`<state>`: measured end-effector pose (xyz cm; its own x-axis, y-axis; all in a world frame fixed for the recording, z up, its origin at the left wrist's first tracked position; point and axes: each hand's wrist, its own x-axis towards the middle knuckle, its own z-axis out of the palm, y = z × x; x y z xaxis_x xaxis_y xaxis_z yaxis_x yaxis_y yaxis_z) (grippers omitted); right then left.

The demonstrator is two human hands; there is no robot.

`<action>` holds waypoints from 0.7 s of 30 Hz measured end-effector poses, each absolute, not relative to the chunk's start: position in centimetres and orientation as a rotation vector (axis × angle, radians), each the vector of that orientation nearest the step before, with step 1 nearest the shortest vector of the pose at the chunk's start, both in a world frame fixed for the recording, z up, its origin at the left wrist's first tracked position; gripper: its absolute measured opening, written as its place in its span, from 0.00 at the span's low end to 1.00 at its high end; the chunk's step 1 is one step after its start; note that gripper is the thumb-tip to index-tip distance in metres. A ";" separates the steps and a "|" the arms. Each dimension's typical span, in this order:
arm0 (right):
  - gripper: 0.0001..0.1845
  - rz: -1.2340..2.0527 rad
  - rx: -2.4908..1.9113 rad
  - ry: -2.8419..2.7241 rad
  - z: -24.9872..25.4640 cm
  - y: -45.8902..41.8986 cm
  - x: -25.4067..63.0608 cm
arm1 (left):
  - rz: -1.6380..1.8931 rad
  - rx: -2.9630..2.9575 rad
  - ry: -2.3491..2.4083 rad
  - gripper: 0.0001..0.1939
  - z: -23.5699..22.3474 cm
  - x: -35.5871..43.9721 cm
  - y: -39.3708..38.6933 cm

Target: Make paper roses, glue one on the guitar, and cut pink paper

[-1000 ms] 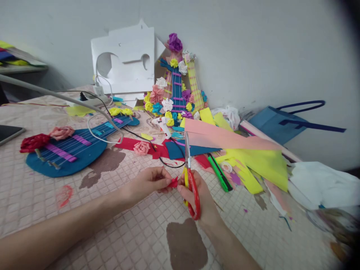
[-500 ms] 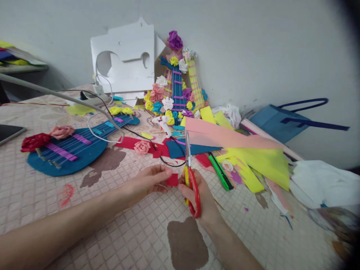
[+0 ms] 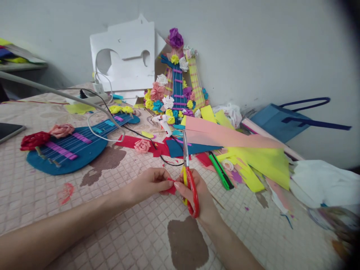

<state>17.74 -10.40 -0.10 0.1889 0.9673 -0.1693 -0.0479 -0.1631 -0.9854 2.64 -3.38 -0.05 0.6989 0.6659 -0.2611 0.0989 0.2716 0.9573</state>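
A: Left hand noted low at centre. What is gripped?

B: A small red paper scrap is pinched between the left thumb and fingers. The scrap is mostly covered; only a sliver is seen at the fingertips.

A: And the right hand?

B: It is closed around the red handles of a pair of scissors, blades shut and pointed away from the person. The right fingertips are pressed against the same scrap, so the scrap is held between both hands, just left of the scissor handles.

A: What is recorded beyond the fingers?

B: Past the blade tips, a black cable and red and blue paper pieces are seen on the bench. To the right of the right fingers, a green utility knife is laid beside yellow and pink sheets. Well left of the left fingers, a blue paper guitar is laid flat. A glue gun is noted further back.
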 end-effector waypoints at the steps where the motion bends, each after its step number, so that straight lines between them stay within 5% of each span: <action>1: 0.19 1.189 -1.401 -0.953 -0.3 -10.4 17.8 | 0.413 1.272 0.738 0.14 0.0 2.6 -3.4; 21: 0.17 1.148 -1.433 -0.899 -0.8 -10.5 17.5 | 0.431 1.164 0.752 0.16 0.1 2.6 -3.4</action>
